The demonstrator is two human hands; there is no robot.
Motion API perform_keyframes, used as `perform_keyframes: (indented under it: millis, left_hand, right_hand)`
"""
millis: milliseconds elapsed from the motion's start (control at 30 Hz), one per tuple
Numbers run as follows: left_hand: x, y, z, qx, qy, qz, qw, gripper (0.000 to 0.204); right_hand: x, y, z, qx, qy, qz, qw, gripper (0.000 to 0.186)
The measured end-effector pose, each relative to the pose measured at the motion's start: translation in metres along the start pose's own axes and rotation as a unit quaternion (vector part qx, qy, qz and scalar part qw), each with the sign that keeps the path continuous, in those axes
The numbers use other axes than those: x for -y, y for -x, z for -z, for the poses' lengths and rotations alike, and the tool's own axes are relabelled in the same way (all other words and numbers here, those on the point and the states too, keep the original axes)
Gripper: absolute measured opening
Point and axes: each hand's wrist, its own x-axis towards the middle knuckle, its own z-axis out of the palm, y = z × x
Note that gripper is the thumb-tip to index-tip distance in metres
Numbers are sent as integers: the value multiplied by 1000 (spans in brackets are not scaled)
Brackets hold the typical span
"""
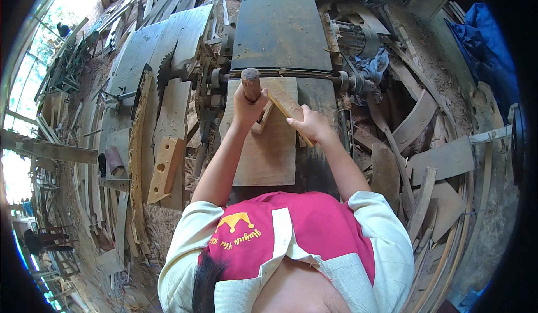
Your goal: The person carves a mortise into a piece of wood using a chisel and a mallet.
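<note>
My left hand (249,104) is closed round an upright, round dark wooden piece (250,80); its lower end is hidden. My right hand (309,123) grips a narrow wooden strip (286,104) that slants up leftward toward my left hand. Below and between my hands lies a short wooden piece (261,121) with a dark opening, partly hidden. Beneath it is a pale board (258,161) on the dark metal machine bed (316,167), just in front of the roller slot.
The raised far bed (277,33) lies ahead. At left are a toothed saw blade (165,72), a bench (123,66) and a drilled wooden block (166,173). Scrap boards (414,122) pile at right, beside a blue tarp (471,38) farther back. A wooden rail (50,145) crosses the left side.
</note>
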Motion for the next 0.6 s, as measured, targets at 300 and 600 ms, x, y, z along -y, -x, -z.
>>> perform_keyframes:
  millis: [300, 600]
  left_hand:
    - [-11, -6, 16, -103, 151, 57, 981, 16]
    - [-2, -14, 13, -155, 191, 48, 968, 15]
  right_hand:
    - [12, -5, -8, 27, -42, -34, 998, 67]
    - [13, -3, -9, 20, -48, -30, 998, 64]
